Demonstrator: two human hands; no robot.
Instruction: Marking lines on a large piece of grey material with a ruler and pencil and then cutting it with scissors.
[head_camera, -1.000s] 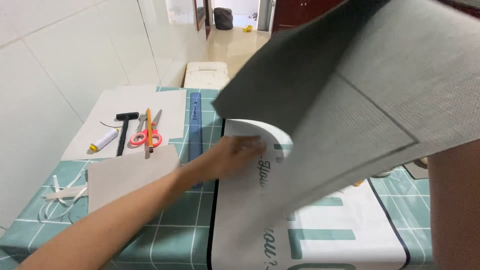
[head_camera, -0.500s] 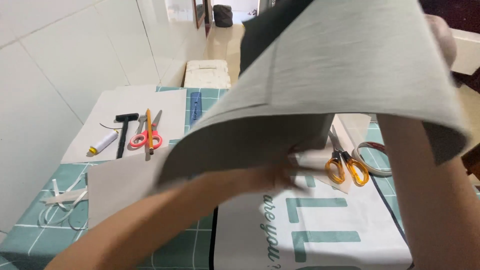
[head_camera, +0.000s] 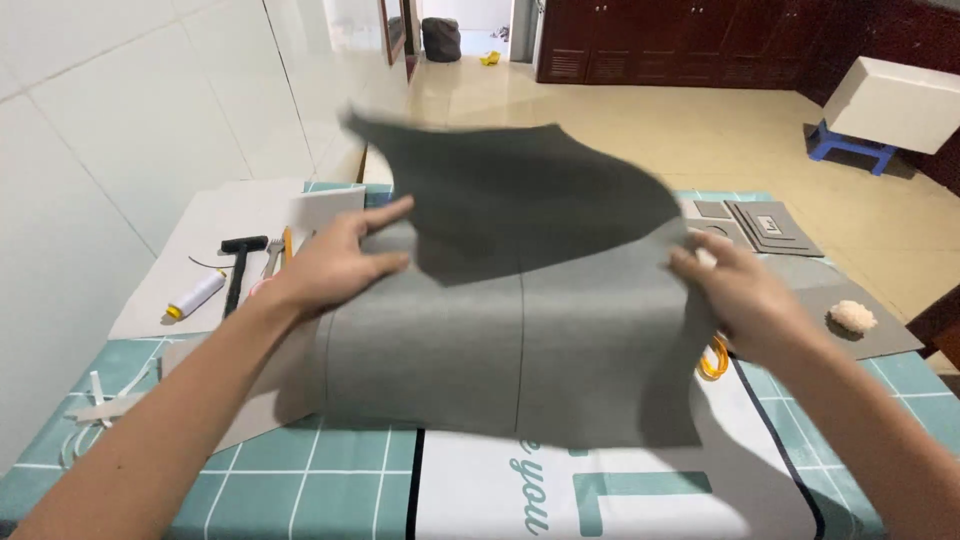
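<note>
Gripping the large grey sheet of felt-like fabric (head_camera: 520, 340) by its two side edges, the left hand (head_camera: 335, 262) and the right hand (head_camera: 745, 295) were seen with fingers pinched onto the cloth, thumbs beneath it as far as could be told. The sheet was held in the air just above the teal checked table cover (head_camera: 300, 480), its far edge curled over toward the wearer. An even pull at both sides was judged best, so that the fabric would spread flat and the drawn lines on it stay straight. A white panel with large teal lettering (head_camera: 640, 490) lay below the sheet. A white thread spool with a yellow end (head_camera: 195, 296) and a black-headed hammer (head_camera: 238, 268) lay to the left.
</note>
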